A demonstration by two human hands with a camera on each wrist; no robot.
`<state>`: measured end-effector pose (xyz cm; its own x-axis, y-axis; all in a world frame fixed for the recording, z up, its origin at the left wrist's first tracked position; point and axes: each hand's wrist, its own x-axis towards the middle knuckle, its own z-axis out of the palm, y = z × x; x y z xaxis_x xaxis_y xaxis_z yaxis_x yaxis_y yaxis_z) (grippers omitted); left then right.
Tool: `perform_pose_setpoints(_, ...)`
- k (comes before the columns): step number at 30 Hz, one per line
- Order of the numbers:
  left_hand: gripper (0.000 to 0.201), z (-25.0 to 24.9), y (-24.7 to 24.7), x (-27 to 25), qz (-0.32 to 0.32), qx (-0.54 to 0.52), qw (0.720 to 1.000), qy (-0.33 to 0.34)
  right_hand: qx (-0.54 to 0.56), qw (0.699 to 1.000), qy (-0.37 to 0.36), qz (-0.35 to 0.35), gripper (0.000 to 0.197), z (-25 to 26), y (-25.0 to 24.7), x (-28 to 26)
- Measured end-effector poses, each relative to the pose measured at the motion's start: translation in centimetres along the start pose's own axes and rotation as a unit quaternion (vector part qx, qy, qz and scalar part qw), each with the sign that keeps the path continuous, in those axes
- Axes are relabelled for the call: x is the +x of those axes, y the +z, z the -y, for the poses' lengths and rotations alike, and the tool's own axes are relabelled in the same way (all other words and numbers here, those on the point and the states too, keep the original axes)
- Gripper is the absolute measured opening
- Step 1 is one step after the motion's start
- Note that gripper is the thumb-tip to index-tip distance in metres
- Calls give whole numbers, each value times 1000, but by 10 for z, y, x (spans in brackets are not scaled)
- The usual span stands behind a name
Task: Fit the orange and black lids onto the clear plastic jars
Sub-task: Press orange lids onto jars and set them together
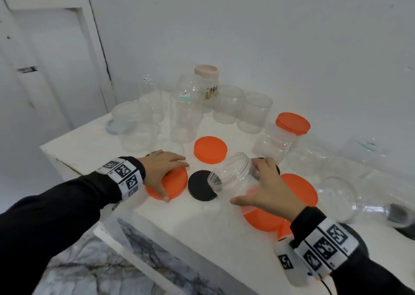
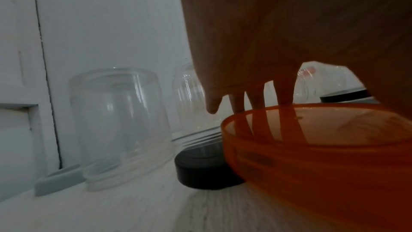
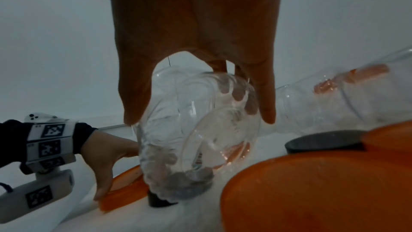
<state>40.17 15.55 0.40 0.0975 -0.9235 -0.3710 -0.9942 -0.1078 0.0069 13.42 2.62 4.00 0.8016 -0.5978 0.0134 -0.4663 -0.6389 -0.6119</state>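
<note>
White table (image 1: pixel 170 223): front edge runs just below the black lid (image 1: pixel 202 186), bare top betw. them. Left hand (image 1: pixel 161 171) left of the black lid, thumb + fingers clamped on an orange lid (image 1: pixel 177 182) near the table's left corner. Right hand (image 1: pixel 267 187) right of it, fingers wrapped round a tilted clear jar (image 1: pixel 233 173), mouth over the black lid.

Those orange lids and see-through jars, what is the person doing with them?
A person is matching lids to jars. The right hand holds a clear plastic jar tilted on its side, mouth towards the left hand, which grips a round orange plastic lid on the white table. A flat black lid lies between them. Only one jar behind wears an orange lid.
</note>
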Motion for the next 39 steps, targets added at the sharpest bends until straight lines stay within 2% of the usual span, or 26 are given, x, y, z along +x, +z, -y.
perform_pose_setpoints(3, 110, -2, 1, -1, 21, 20, 1000, -4, 28, 999, 20, 11, 90, -3, 5, -9)
perform_pose_setpoints(6, 116, -8, 1, -3, 32, 43, 998, -14, 68, 997, 39, 18, 88, -2, 9, -16)
perform_pose_setpoints(13, 125, -15, 1, -18, 51, 40, 997, -32, 111, 991, 60, 43, 92, -1, 21, -25)
perform_pose_setpoints(17, 125, -15, 5, -22, 29, 23, 998, -44, 159, 983, 70, 58, 90, -2, 27, -27)
perform_pose_setpoints(22, 118, -18, 6, -25, -27, -26, 999, -27, 207, 972, 82, 74, 99, -4, 33, -34)
perform_pose_setpoints(24, 120, -17, 5, -28, -64, -78, 995, -24, 226, 968, 84, 74, 104, -6, 36, -36)
perform_pose_setpoints(27, 125, -18, 4, -34, -121, -208, 970, -44, 220, 969, 84, 75, 100, -7, 40, -38)
perform_pose_setpoints(30, 121, -24, -2, -42, -200, -310, 927, -73, 228, 967, 78, 89, 91, -5, 42, -41)
perform_pose_setpoints(33, 114, -33, -9, -49, -283, -369, 883, -62, 218, 969, 77, 84, 90, -4, 43, -40)
perform_pose_setpoints(36, 114, -46, -14, -51, -326, -361, 873, -31, 199, 975, 73, 64, 90, -4, 44, -36)
perform_pose_setpoints(39, 110, -61, -15, -50, -315, -352, 881, 3, 210, 973, 71, 58, 90, -4, 43, -34)
